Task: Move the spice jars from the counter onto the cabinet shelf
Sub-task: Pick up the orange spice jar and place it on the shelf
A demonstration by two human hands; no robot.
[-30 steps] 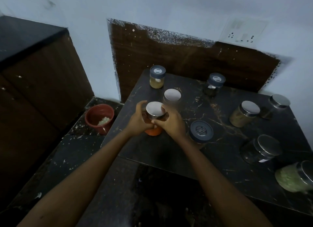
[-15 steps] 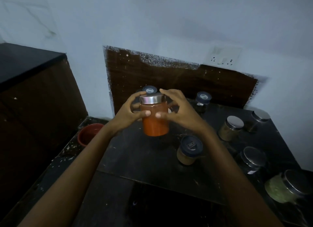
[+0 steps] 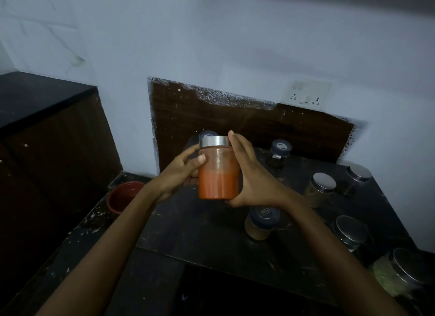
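Hands clasp orange spice jar from both sides: left hand curls round its flank, right hand cups the opposite side and base. Jar upright, steel lid up, held above dark counter. Other jars stand behind, right.

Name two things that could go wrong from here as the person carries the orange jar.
1. The orange jar is in the air between the left hand and right hand; its smooth sides could slip, dropping it onto the counter.
2. The right wrist passes over the dark-lidded jar; a low swing of the arm might topple it.
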